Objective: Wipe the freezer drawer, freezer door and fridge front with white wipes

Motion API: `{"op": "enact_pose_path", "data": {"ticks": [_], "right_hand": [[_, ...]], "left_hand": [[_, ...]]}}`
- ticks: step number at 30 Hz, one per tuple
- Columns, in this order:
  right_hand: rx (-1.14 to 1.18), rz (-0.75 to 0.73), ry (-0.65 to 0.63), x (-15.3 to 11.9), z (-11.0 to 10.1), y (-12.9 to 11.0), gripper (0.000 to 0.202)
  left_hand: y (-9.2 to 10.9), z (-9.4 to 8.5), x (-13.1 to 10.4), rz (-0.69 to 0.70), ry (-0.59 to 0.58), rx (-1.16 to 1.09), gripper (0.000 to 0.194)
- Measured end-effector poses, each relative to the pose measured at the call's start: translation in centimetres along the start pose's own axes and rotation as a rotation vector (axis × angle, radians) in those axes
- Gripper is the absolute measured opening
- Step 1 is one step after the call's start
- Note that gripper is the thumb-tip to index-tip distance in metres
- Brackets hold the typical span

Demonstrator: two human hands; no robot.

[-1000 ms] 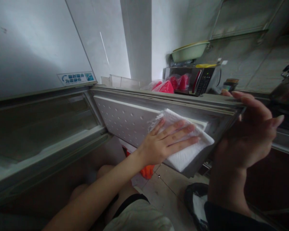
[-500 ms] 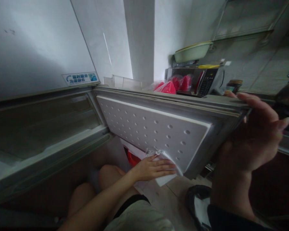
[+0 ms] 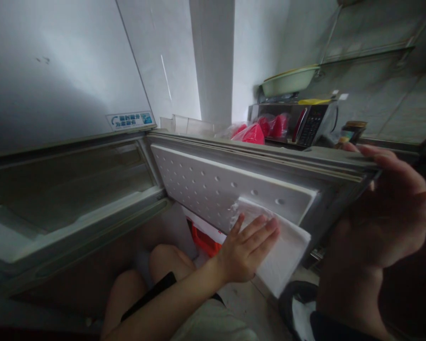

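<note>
- Door (image 3: 248,184): it stands swung out from the fridge (image 3: 92,218), its dimpled inner panel (image 3: 199,182) facing the person.
- Cloth (image 3: 287,251): white, spread out over the lower part of the door's inner side toward the free end, with its lowest corner reaching past the door's bottom edge.
- The left hand (image 3: 246,253) lies flat on the cloth, fingers stretched and slightly apart, seemingly pressing it to the door; its thumb is hidden, so I cannot tell whether it also pinches the cloth.
- The right hand (image 3: 401,199) is at the door's free end, fingertips over the top corner. Its grip is partly hidden; I cannot tell whether it closes on the door or only steadies it.
- Progress, as I judge it: wiping of the door is under way and not finished, since the cloth lies on the panel.
- The panel's bare part, toward the hinge and along the top, looks fairly clean, though the light is too dim to be sure.
- The door's frame, outside the panel, looks greyer near the free end; shadow or grime, I cannot tell. If grime, that strip is what is left.
- The door's bottom edge is partly covered, so its state is unclear.
</note>
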State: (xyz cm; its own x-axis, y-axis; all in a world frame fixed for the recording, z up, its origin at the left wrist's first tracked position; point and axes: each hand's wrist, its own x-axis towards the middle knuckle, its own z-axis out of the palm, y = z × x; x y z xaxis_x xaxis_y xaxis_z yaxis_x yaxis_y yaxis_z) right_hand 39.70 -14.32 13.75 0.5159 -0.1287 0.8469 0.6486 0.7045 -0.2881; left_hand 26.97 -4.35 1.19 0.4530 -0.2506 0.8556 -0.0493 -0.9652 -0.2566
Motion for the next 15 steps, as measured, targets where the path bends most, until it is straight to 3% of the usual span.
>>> {"op": "enact_pose_path", "data": {"ticks": [6, 11, 15], "right_hand": [[0.029, 0.021, 0.022, 0.3, -0.2, 0.3, 0.046], [0.039, 0.013, 0.004, 0.5, -0.5, 0.7, 0.051], [0.031, 0.025, 0.033, 0.4, -0.4, 0.6, 0.053]], "left_hand": [[1.9, -0.6, 4.7, -0.081, -0.079, -0.007, 0.048], [2.0, -1.0, 5.9, -0.114, -0.113, 0.083, 0.048], [1.0, -1.2, 6.2, -0.093, -0.122, 0.097, 0.049]]}}
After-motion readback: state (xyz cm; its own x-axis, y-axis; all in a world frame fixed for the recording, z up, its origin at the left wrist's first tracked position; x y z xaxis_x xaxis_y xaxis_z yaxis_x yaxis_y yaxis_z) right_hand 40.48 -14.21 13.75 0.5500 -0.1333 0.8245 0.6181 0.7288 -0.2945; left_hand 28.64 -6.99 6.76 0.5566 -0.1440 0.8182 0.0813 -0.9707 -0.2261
